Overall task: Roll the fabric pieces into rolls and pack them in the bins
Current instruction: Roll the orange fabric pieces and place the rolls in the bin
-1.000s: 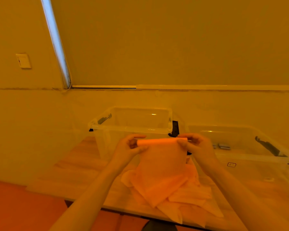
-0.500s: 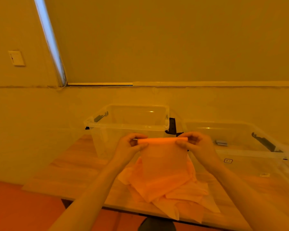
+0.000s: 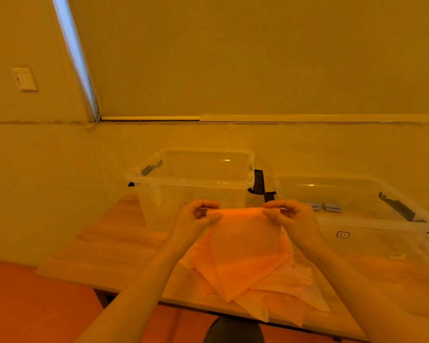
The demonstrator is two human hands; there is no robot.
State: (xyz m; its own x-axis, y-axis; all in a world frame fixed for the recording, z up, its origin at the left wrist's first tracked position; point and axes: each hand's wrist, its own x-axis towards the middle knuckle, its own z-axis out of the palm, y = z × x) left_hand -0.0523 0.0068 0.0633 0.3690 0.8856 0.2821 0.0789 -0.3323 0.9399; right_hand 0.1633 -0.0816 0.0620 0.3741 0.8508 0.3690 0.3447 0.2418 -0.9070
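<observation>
Fabric piece hangs pinched at its top edge by my left hand and right hand fingers; uneven rolling could skew it, or slack could unwind it

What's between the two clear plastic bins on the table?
In the head view, a black bracket-like part shows in the gap between the left clear plastic bin and the right clear plastic bin; no fabric.

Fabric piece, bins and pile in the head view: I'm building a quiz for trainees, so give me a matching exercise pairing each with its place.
1. fabric piece
2. left bin
3. right bin
4. fabric pile

a. holds small grey items
b. pinched at its top edge by both hands
c. lying on the table
d. nothing visible inside

Pairs: 1-b, 2-d, 3-a, 4-c
</observation>
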